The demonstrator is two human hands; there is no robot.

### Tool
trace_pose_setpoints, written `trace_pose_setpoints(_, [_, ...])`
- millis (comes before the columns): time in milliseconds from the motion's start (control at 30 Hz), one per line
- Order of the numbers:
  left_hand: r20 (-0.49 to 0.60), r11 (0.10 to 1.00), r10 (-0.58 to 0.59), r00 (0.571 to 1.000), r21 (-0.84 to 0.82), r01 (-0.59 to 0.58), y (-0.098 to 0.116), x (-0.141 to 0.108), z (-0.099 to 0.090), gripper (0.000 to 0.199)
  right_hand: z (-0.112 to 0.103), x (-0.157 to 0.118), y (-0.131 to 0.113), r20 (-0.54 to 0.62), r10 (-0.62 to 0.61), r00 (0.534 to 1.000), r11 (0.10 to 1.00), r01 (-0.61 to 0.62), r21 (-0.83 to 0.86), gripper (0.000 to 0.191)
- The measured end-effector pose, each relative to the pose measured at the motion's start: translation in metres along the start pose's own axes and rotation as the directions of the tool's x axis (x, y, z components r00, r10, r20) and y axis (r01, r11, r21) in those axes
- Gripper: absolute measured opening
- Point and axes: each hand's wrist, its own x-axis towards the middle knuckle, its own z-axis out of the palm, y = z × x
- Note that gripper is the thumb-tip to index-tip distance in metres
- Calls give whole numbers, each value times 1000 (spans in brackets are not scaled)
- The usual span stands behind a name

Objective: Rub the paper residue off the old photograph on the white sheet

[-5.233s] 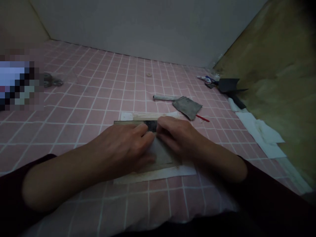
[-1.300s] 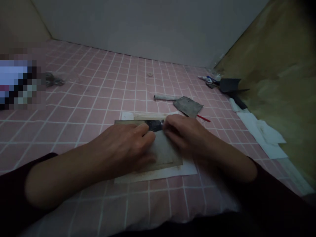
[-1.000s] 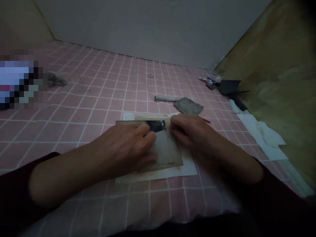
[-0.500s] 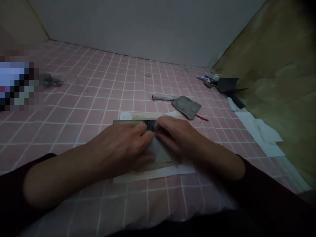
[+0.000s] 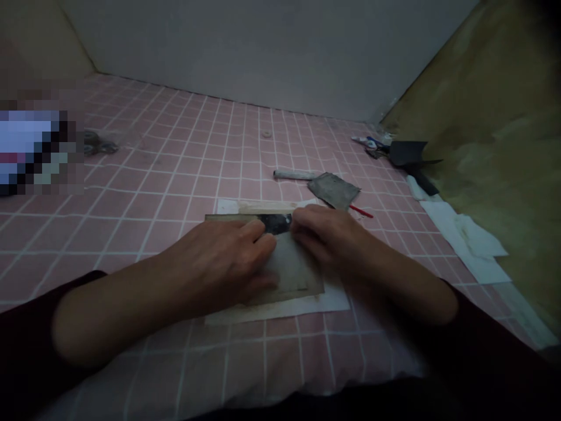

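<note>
A greyish flat sheet (image 5: 289,266) with a black strip (image 5: 276,224) near its far edge lies on white paper (image 5: 335,299). My left hand (image 5: 228,257) rests over the sheet's left part, its fingers curled beside the black strip; whether they grip anything is hidden. At the strip's right end, my right hand (image 5: 326,231) has thumb and fingers pinched together, and what is between them is too small to make out. Beyond the hands lie a grey cloth-like piece (image 5: 333,190), a pale rod (image 5: 293,175) and a thin red stick (image 5: 362,211).
Pink checked cloth (image 5: 166,175) covers the table. At the right lie a black curved piece (image 5: 407,153), a tube (image 5: 363,141) and white papers (image 5: 468,240) beside a yellowish board. A small ring (image 5: 266,134) sits farther back. A blurred-out screen (image 5: 26,140) stands at left.
My right hand has moved right, away from my left hand, and more of the black strip shows between them. The whole view has shifted slightly.
</note>
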Motion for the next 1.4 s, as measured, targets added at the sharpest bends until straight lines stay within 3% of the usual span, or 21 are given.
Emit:
trace_pose_setpoints(100, [10, 1000, -2, 1000, -1, 2, 0, 0, 0, 21, -3, -2, 4, 0, 51, 999, 998, -51, -45, 15])
trace_pose_setpoints(300, [-16, 1000, -9, 1000, -8, 9, 1, 2, 1, 20, 3, 2, -3, 22, -54, 998, 998, 54, 25, 12])
trace_pose_setpoints(500, [-14, 1000, 0, 1000, 10, 0, 1, 1, -1, 21, -4, 0, 3, -10, 105, 994, 994, -105, -28, 8])
trace_pose_setpoints(667, [-3, 1000, -15, 1000, 0, 15, 1, 1, 0, 21, 1, 3, -1, -33, -34, 999, 999, 35, 42, 11])
trace_pose_setpoints(833, [-24, 1000, 6, 1000, -10, -6, 1, 0, 1, 21, -6, -2, 6, 3, 47, 999, 998, -47, -41, 18])
trace_pose_setpoints(1067, [1, 1000, -15, 1000, -3, 15, 2, 1, 0, 20, 4, 1, -1, 21, -53, 998, 998, 53, 32, 9])
trace_pose_setpoints(1233, [14, 1000, -6, 1000, -2, 6, 2, 3, -1, 22, -3, -1, 4, 10, 71, 997, 997, -70, -45, 12])
trace_pose_setpoints(1400, [14, 1000, -23, 1000, 3, 23, 2, 1, -2, 19, 2, 3, -4, -35, -44, 998, 998, 46, 51, 10])
